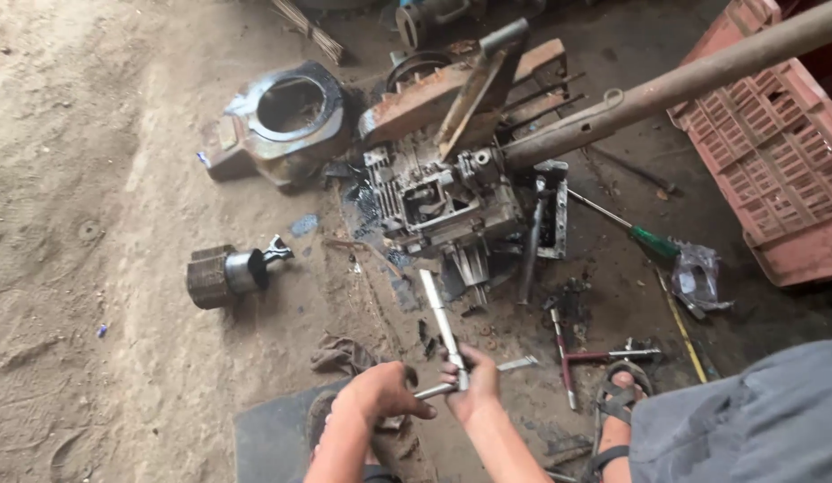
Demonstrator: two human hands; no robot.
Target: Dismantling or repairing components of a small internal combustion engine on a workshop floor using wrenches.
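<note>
Where the dirt floor (94, 179) darkens with oil, low in the head view: right hand (472, 380) clenched round the hub of a silvery T-shaped wrench (451, 344), long shaft slanting up and left toward the engine block (434, 201); left hand (380, 392) curled over the crossbar's left end, fingers (414, 410) folded down on it; other end of the bar jutting out to the right, bare. Wrench tip just short of the block, not touching it. Grey finned block sitting on the oily patch, a long rusty pipe (684, 85) running from its right side up to the top right corner. To the left, well apart, a dark ribbed cylinder with a shiny end (228, 275) lying on its side; above it, a grimy metal cover with a round hole (282, 116). To the right, a green-handled screwdriver (644, 234) on the ground, near a red plastic crate (773, 152). Bottom right: a sandalled foot (617, 411) beside a grey trouser leg (747, 420).
</note>
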